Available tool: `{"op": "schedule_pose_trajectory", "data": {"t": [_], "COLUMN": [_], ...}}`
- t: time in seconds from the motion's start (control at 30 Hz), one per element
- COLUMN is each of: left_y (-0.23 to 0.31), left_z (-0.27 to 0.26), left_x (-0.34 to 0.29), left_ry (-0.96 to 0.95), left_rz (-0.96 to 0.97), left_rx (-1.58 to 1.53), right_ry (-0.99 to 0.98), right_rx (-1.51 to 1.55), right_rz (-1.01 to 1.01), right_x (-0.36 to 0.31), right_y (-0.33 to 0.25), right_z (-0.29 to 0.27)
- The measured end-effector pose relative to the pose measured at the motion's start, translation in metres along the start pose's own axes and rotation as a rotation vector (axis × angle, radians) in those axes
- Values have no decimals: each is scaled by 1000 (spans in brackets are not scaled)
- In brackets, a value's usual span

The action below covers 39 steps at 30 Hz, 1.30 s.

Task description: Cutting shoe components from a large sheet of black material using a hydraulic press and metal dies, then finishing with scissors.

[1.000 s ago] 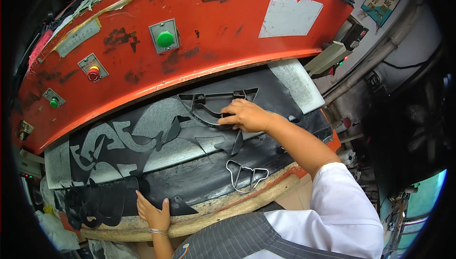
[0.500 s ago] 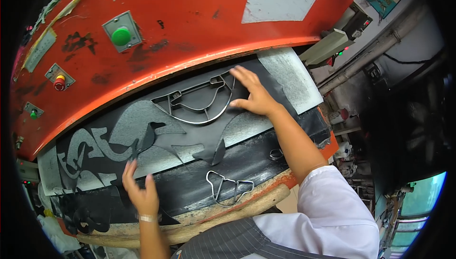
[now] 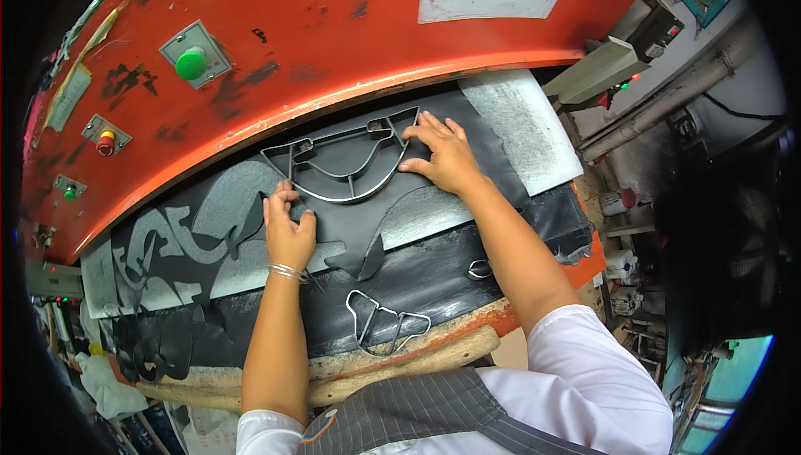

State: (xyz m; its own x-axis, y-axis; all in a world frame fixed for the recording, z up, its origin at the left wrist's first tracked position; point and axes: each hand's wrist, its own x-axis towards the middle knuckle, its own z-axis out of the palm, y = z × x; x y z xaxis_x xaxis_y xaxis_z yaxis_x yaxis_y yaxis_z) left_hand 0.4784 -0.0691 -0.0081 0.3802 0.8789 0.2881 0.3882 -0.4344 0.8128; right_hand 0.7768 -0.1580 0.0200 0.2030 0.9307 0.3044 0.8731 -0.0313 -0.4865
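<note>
A curved steel cutting die point(image 3: 350, 199), a half-moon frame with inner struts, lies on a sheet of black leather-like material point(image 3: 338, 234). My right hand point(image 3: 450, 159) has its thumb and bent fingers on the die's right end. At the die's lower left edge is my left hand point(image 3: 289, 228), fingertips against or just beside the metal, thumb held apart. Shaped holes in the black sheet, left of the die, show the pale grey cutting board point(image 3: 534, 138) beneath. A smaller metal die point(image 3: 385, 321) rests on the black ledge nearer me.
An orange press head point(image 3: 317, 63) spans the far side, carrying a green button point(image 3: 191, 63) and a red stop button point(image 3: 106, 145). A tiny eye-shaped die point(image 3: 479, 269) is on the ledge. Black scraps point(image 3: 167, 342) hang at the left front. A wooden bar point(image 3: 409, 367) runs along the near edge.
My left hand has moved up and right from the front of the sheet to the die's lower left edge. My right hand's fingers have closed in on the die's right end.
</note>
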Motion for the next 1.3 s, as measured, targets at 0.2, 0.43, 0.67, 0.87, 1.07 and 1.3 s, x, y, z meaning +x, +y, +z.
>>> {"op": "schedule_pose_trajectory", "data": {"t": [0.2, 0.43, 0.67, 0.87, 1.07, 1.3], "left_y": [10, 9, -25, -77, -123, -14], "left_z": [1, -13, -164, -332, -443, -310], "left_x": [-5, -12, -18, 13, -4, -92], "left_ry": [33, 29, 476, 1021, 667, 47], "left_rz": [-80, -30, -100, -140, -23, -142], "left_rx": [-54, 132, -257, 28, 90, 102], "right_ry": [-2, -45, 142, 219, 426, -514], "right_rx": [-23, -84, 141, 416, 178, 188], "right_rz": [-16, -31, -25, -335, -279, -401], "right_x": [-5, -10, -28, 21, 73, -56], "right_y": [-4, -19, -105, -248, -294, -257], "right_z": [2, -4, -52, -55, -26, 6]}}
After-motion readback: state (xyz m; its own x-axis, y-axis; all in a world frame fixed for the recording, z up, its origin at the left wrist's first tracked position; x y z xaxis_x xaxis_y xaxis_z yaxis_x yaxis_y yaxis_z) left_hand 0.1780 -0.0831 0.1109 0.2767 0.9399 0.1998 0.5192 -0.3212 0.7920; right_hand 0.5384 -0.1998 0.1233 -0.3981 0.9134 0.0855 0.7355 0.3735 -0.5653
